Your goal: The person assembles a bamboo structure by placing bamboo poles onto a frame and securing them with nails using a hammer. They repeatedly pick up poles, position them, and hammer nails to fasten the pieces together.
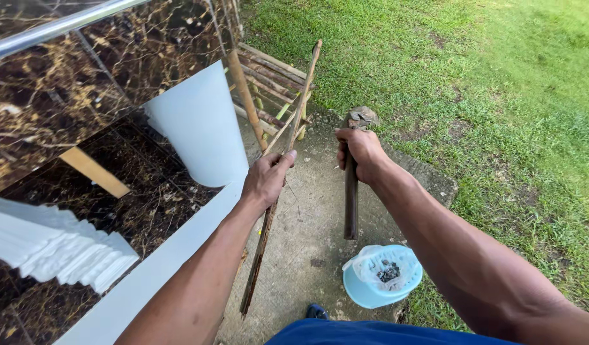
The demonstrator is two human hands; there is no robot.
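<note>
My left hand (266, 179) grips a long thin wooden stick (304, 96) near its middle; the stick runs from low by my legs up toward a rough wooden frame of poles (269, 73). My right hand (361, 153) is closed round the dark wooden handle of a hammer (351, 204), whose worn metal head (361, 117) points up just above my fist, close to the right of the stick. The handle hangs down below my hand.
A light blue bowl (364, 294) holding a clear plastic bag of small dark nails (388, 271) sits on the concrete path below my right forearm. A dark marbled wall with a white column (202, 128) stands left. Grass (498, 96) spreads right.
</note>
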